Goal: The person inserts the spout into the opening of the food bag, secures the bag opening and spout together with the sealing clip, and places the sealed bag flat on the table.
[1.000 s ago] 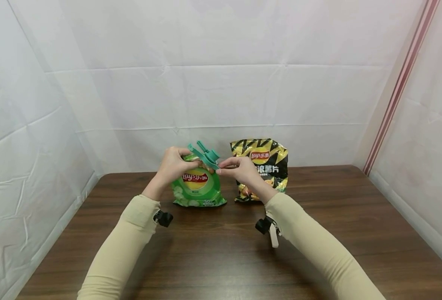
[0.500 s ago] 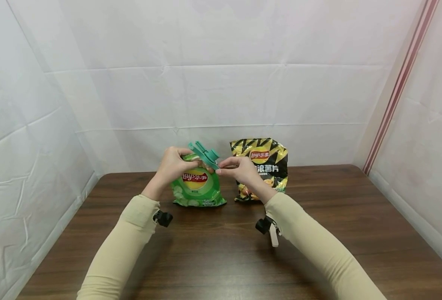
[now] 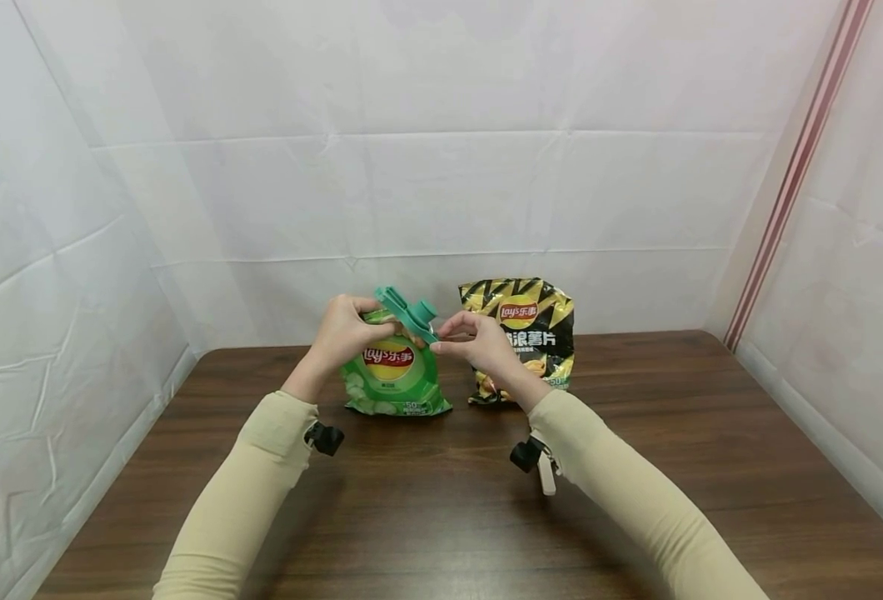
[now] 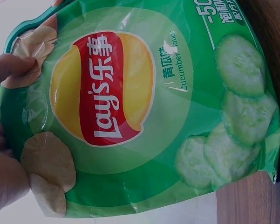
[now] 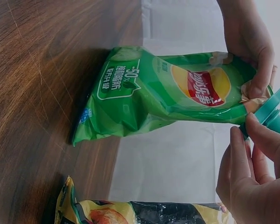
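My left hand (image 3: 347, 329) grips the top left of a green bag of cucumber-flavour potato chips (image 3: 392, 379), thumb on its front face. In the right wrist view the left thumb presses the bag's top edge close to a teal bag clip (image 5: 269, 112). This clip (image 3: 407, 312) has a round cap and lies slantwise at the top of the bag, its two arms close together. My right hand (image 3: 482, 342) pinches the clip's lower right end between thumb and fingers. The bag (image 4: 144, 107) fills the left wrist view. How much of its top lies inside the clip is hidden.
A black and yellow chip bag (image 3: 520, 333) stands behind the right hand, partly covered by it. A pale strip (image 3: 546, 475) shows under the right wrist, its other end hidden. White sheeting (image 3: 441, 192) rises behind the brown wooden table (image 3: 426, 517).
The clip's upper arm has swung down to the left against the other arm, narrowing the gap between them. Both hands keep nearly the same place, and the green bag has hardly moved.
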A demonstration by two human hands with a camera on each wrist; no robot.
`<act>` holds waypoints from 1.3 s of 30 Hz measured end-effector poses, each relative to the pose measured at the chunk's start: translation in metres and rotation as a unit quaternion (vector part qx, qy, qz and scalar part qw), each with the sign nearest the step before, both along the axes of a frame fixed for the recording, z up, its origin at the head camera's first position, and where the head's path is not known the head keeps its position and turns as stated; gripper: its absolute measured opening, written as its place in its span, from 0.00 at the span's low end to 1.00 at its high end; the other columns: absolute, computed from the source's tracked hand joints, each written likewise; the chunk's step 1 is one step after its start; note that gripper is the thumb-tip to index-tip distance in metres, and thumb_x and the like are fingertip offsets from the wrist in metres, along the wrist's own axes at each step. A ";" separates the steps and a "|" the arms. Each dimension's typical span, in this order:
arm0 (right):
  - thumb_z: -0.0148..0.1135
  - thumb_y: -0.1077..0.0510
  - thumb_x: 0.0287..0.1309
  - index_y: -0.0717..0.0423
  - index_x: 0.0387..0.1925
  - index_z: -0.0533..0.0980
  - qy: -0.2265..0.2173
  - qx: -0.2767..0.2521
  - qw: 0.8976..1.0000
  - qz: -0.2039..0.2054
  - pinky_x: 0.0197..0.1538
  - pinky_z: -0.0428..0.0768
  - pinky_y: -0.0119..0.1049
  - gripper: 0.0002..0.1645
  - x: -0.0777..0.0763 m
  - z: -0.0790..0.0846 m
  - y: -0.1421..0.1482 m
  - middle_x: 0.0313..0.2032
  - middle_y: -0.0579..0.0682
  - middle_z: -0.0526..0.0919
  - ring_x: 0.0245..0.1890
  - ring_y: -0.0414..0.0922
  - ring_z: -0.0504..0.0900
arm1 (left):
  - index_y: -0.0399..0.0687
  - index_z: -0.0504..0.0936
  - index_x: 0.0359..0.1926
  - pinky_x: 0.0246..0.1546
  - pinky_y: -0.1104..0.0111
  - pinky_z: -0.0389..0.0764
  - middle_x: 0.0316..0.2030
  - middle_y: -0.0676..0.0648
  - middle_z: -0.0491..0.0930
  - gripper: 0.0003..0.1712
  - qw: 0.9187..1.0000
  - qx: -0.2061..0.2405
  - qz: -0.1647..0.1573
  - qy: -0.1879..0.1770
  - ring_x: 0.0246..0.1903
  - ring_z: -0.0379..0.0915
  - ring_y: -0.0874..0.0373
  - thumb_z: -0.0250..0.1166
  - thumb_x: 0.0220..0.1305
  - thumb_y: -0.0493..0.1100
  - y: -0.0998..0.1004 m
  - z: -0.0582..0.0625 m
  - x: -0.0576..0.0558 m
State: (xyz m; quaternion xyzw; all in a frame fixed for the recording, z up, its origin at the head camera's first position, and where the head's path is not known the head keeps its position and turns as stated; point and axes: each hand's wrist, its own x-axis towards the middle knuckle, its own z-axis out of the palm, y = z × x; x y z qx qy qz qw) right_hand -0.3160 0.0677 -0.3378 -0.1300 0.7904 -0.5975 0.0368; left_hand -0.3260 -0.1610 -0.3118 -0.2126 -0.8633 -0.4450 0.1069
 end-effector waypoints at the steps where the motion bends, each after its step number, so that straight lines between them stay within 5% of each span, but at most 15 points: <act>1: 0.72 0.57 0.50 0.57 0.37 0.78 0.002 -0.003 1.000 0.002 0.50 0.79 0.42 0.14 0.000 -0.001 0.000 0.44 0.51 0.83 0.47 0.46 0.82 | 0.44 0.84 0.23 0.14 0.71 0.63 0.12 0.48 0.73 0.08 1.000 0.003 -0.001 -0.001 0.10 0.58 0.63 0.68 0.55 0.43 0.000 0.000 0.000; 10: 0.70 0.58 0.53 0.55 0.39 0.80 0.003 -0.033 0.999 0.019 0.52 0.78 0.46 0.12 -0.001 -0.006 -0.001 0.46 0.52 0.83 0.49 0.48 0.82 | 0.44 0.86 0.25 0.16 0.70 0.67 0.17 0.45 0.79 0.06 1.000 0.012 -0.011 0.000 0.12 0.65 0.60 0.68 0.55 0.41 -0.001 -0.002 0.000; 18: 0.70 0.58 0.53 0.55 0.40 0.79 -0.005 -0.046 0.999 0.010 0.53 0.78 0.47 0.12 0.001 -0.008 -0.001 0.47 0.53 0.82 0.49 0.48 0.81 | 0.41 0.83 0.23 0.18 0.63 0.75 0.17 0.41 0.79 0.09 0.999 0.027 -0.013 -0.017 0.16 0.73 0.44 0.67 0.55 0.42 -0.002 -0.002 0.001; 25: 0.70 0.56 0.52 0.58 0.48 0.77 0.003 -0.042 0.999 0.011 0.52 0.79 0.41 0.21 0.000 -0.006 0.001 0.48 0.52 0.82 0.50 0.45 0.80 | 0.44 0.83 0.21 0.15 0.69 0.66 0.15 0.43 0.76 0.09 1.000 0.018 -0.011 0.002 0.12 0.63 0.58 0.68 0.55 0.41 -0.002 -0.002 0.000; 32: 0.69 0.56 0.54 0.53 0.49 0.80 0.012 -0.029 0.999 0.033 0.52 0.79 0.46 0.19 -0.001 -0.005 0.004 0.48 0.52 0.83 0.49 0.47 0.81 | 0.41 0.85 0.26 0.18 0.66 0.75 0.20 0.42 0.82 0.09 1.000 0.017 -0.013 -0.010 0.17 0.74 0.50 0.69 0.55 0.43 -0.001 0.002 0.002; 39: 0.68 0.57 0.54 0.53 0.52 0.80 -0.008 -0.021 0.999 0.035 0.51 0.79 0.43 0.21 -0.001 -0.003 0.004 0.50 0.54 0.82 0.51 0.49 0.81 | 0.43 0.87 0.28 0.16 0.70 0.70 0.21 0.42 0.83 0.08 1.000 0.005 -0.017 -0.004 0.12 0.67 0.59 0.69 0.56 0.43 -0.002 0.001 0.002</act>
